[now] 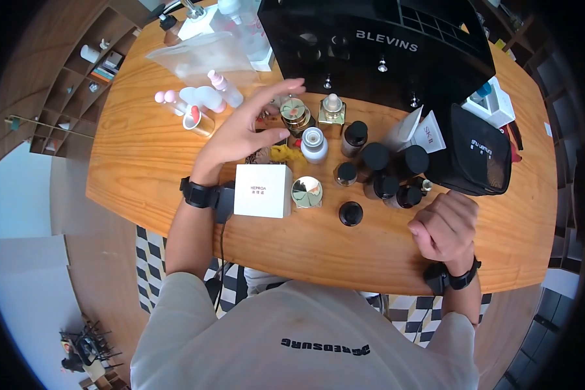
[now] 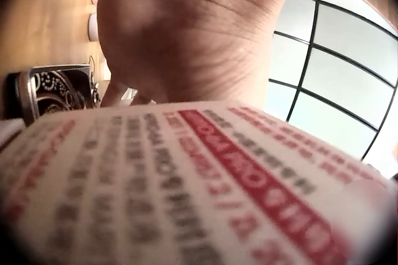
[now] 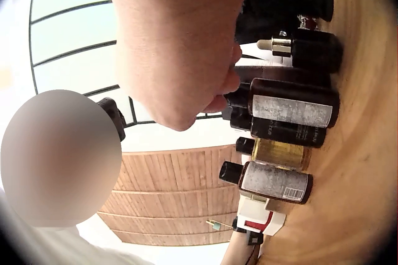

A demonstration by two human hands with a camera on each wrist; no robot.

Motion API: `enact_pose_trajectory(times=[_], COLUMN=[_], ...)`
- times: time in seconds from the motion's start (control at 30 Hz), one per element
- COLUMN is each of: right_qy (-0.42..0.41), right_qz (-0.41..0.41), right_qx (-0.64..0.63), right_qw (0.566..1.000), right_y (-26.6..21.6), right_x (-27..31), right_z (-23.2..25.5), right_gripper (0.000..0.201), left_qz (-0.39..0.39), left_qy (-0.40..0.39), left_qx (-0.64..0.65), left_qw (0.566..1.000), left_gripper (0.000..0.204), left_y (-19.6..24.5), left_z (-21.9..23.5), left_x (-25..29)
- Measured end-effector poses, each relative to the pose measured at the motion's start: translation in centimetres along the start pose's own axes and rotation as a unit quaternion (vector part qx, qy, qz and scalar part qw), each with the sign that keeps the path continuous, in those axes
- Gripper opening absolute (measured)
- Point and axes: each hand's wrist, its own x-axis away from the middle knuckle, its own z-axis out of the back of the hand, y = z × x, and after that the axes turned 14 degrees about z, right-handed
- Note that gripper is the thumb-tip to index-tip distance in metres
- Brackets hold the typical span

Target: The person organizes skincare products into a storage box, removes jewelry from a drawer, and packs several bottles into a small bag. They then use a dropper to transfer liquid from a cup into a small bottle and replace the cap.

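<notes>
In the head view, my left hand (image 1: 244,130) reaches over the table with thumb and index finger spread beside a gold-capped bottle (image 1: 294,110); whether it touches it cannot be told. A white-capped bottle (image 1: 314,145) stands just right of the thumb. Below the hand lies a white box (image 1: 261,190), whose printed side (image 2: 124,184) fills the lower left wrist view under the hand (image 2: 193,35). My right hand (image 1: 445,224) is curled into a fist near the front right, nothing visible in it. Dark-capped bottles (image 1: 374,158) stand to its left, also seen upright (image 3: 292,102).
A black organizer (image 1: 370,58) stands at the back. A black pouch (image 1: 471,149) and white tubes (image 1: 429,135) are on the right. Pink-capped bottles (image 1: 226,90), a small cup (image 1: 203,125) and a clear bag (image 1: 205,58) are at the left. A gold-topped jar (image 1: 307,192) sits beside the box.
</notes>
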Motion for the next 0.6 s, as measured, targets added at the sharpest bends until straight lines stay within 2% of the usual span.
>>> enact_pose_trajectory(times=[0.17, 0.3, 0.47, 0.6], right_qy=[-0.004, -0.002, -0.008, -0.011], right_qz=[0.002, 0.001, 0.004, 0.006], right_qx=[-0.005, -0.006, -0.009, -0.008], right_qw=[1.000, 1.000, 1.000, 1.000], right_y=[-0.1, -0.3, -0.1, -0.3], right_x=[-0.1, 0.0, 0.0, -0.2], right_z=[-0.1, -0.4, -0.3, -0.4], right_gripper=[0.031, 0.030, 0.028, 0.027], left_qz=[0.017, 0.038, 0.059, 0.062], left_qy=[-0.055, -0.054, 0.016, 0.024], left_qx=[0.041, 0.076, 0.036, 0.019], left_qw=[0.998, 0.995, 0.997, 0.998], left_gripper=[0.073, 0.068, 0.063, 0.064], left_y=[-0.4, -1.2, -0.8, -0.7], left_z=[-0.5, -0.7, -0.9, -0.8], left_x=[-0.4, -0.7, -0.6, -0.7])
